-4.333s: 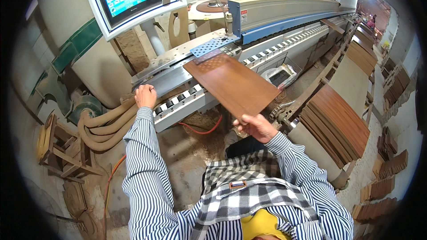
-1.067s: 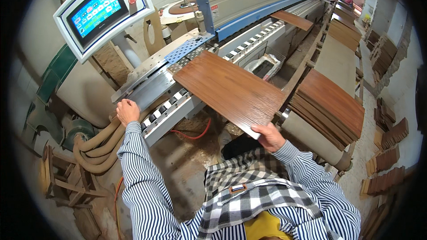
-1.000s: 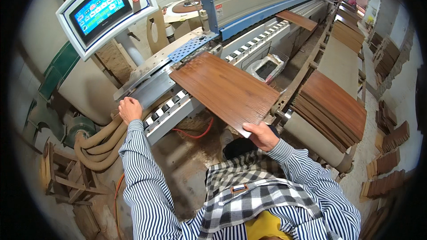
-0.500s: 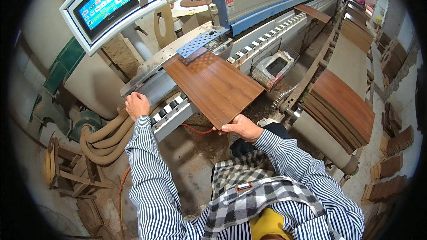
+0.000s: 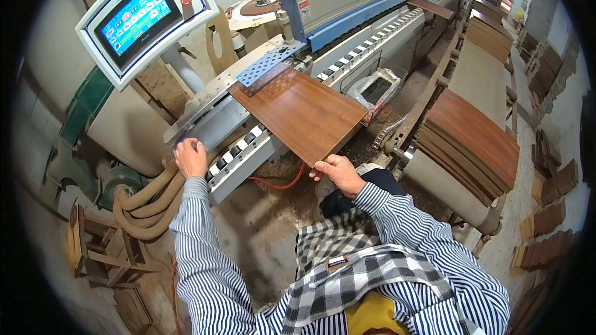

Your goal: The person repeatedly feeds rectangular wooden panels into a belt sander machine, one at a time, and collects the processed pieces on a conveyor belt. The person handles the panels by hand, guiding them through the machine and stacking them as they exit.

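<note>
A reddish-brown wooden board [image 5: 304, 111] lies slantwise on the machine's feed table, its far end under a blue perforated plate [image 5: 268, 65]. My right hand [image 5: 340, 174] pinches the board's near corner between thumb and fingers. Beside the near end of a grey metal guide [image 5: 217, 125], my left hand [image 5: 191, 159] is closed with its fingers curled. Whatever it may hold or touch there is hidden. Between that hand and the board runs a row of black rollers [image 5: 236, 151] on a white rail.
A control panel with a lit screen [image 5: 138, 22] stands at upper left. Stacked boards [image 5: 472, 136] lie on a roller conveyor at right. Thick hoses [image 5: 149, 208] and a wooden stool [image 5: 102, 248] are at lower left. A second board [image 5: 430, 8] sits farther along the machine.
The board has slid slightly farther along under the perforated plate, with my right hand still at its near corner. My left hand stays by the guide. The view has shifted a little.
</note>
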`<state>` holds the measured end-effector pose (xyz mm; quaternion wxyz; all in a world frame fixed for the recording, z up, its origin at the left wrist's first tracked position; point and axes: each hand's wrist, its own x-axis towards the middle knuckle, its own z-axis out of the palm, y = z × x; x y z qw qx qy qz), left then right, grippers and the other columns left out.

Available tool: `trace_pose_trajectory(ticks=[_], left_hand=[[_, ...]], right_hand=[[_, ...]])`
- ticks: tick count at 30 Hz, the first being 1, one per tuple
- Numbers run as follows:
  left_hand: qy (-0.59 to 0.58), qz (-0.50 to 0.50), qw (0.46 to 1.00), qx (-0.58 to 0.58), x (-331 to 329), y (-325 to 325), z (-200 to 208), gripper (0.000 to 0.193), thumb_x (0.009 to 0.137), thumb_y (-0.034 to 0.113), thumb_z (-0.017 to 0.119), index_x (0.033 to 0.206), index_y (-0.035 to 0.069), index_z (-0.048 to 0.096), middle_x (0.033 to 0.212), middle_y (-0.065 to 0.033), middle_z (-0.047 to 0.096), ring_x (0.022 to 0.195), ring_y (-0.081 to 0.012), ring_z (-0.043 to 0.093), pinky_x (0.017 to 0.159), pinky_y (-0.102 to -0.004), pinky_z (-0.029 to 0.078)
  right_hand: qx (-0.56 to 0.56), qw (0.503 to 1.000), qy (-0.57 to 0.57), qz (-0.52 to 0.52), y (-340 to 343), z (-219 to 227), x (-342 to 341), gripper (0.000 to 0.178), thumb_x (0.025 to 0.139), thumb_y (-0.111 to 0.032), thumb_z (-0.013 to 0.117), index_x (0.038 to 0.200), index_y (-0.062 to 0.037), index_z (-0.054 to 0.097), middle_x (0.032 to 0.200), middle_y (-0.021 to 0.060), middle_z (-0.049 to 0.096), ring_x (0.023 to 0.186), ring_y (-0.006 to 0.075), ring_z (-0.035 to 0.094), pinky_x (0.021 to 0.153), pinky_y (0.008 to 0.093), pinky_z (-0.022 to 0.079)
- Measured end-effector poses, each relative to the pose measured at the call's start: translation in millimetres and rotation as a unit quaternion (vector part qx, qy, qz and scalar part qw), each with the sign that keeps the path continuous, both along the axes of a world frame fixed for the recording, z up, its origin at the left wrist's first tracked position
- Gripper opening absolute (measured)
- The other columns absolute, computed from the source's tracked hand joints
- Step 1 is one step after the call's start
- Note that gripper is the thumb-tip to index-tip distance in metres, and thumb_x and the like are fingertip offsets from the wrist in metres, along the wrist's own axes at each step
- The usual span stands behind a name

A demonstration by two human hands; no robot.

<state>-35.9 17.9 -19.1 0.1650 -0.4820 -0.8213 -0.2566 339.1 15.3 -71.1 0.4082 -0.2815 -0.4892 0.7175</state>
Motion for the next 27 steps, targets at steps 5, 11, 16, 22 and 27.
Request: trace_pose_trajectory(ticks=[5,11,16,22,27], left_hand=[[-0.017,-0.033,0.995,-0.093,36.4,-18.7,7.5,0.041,0.086,0.037,0.043,0.072,0.002,0.061,0.075,-0.0215,0.061,0.071,-0.0391,0.058,0.064,-0.0477,0.043],[-0.097,-0.095,0.959,-0.249,-7.3,-5.6,-27.9,0.041,0.085,0.038,0.040,0.088,0.004,0.063,0.096,-0.0238,0.059,0.089,-0.0370,0.057,0.076,-0.0441,0.044],[-0.310,-0.120,0.881,-0.336,-29.2,24.1,-37.0,0.046,0.088,0.036,0.036,0.119,0.004,0.048,0.121,-0.0246,0.048,0.111,-0.0336,0.046,0.096,-0.0354,0.032],[-0.340,-0.204,0.844,-0.360,-57.2,40.0,-52.8,0.057,0.088,0.045,0.036,0.123,0.000,0.045,0.131,-0.0148,0.043,0.122,-0.0251,0.037,0.101,-0.0304,0.026],[-0.299,-0.193,0.840,-0.410,-53.1,36.3,-38.5,0.057,0.090,0.043,0.034,0.132,0.004,0.036,0.137,-0.0115,0.035,0.127,-0.0215,0.030,0.104,-0.0289,0.022]], right_hand=[[-0.011,0.998,0.026,-0.057,16.3,-8.2,16.8,0.030,0.087,-0.028,0.056,0.085,0.0017,0.058,0.075,0.0081,0.062,0.067,0.0130,0.058,0.064,0.0246,0.047],[-0.044,0.992,0.028,-0.115,37.7,-3.3,42.5,0.032,0.087,-0.035,0.054,0.084,-0.0033,0.058,0.070,0.0018,0.060,0.063,0.0084,0.055,0.060,0.0217,0.044],[-0.076,0.979,-0.027,-0.186,62.6,12.4,70.4,0.035,0.086,-0.041,0.054,0.083,-0.0060,0.058,0.067,-0.0011,0.058,0.057,0.0058,0.051,0.055,0.0190,0.040],[-0.028,0.974,-0.015,-0.222,50.1,31.1,121.2,0.035,0.087,-0.038,0.052,0.094,-0.0044,0.059,0.074,0.0018,0.060,0.060,0.0076,0.053,0.054,0.0202,0.041],[0.118,0.897,-0.111,-0.412,-21.6,-4.7,232.0,0.043,0.088,-0.014,0.051,0.128,-0.0024,0.039,0.075,0.0055,0.061,0.063,0.0101,0.057,0.058,0.0221,0.048]])
